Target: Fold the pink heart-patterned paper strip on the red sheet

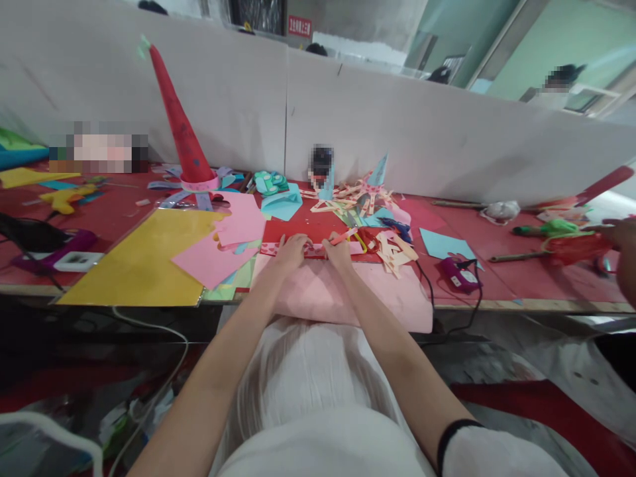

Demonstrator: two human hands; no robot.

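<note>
My right hand point(338, 252) is closed round a slim orange-pink pen point(344, 236), its tip hidden near the fingers. Below it lies a pink strip with a red heart-like pattern point(318, 250), running left to right along the near edge of a red sheet point(283, 232). My left hand point(293, 248) rests on the strip's left part with fingers slightly apart, pressing down. Under both wrists a large pale pink sheet point(318, 291) hangs over the table edge. Yellow-handled scissors point(366, 242) seem to lie right of the strip, partly covered.
Left are pink sheets point(241, 218), a big yellow sheet point(149, 258) and a tall red cone point(181, 122). Behind sit cut-paper pieces with blue cones point(378, 172). At right are a blue sheet point(447, 245), a purple box with cables point(460, 275) and another person's hand point(625, 248).
</note>
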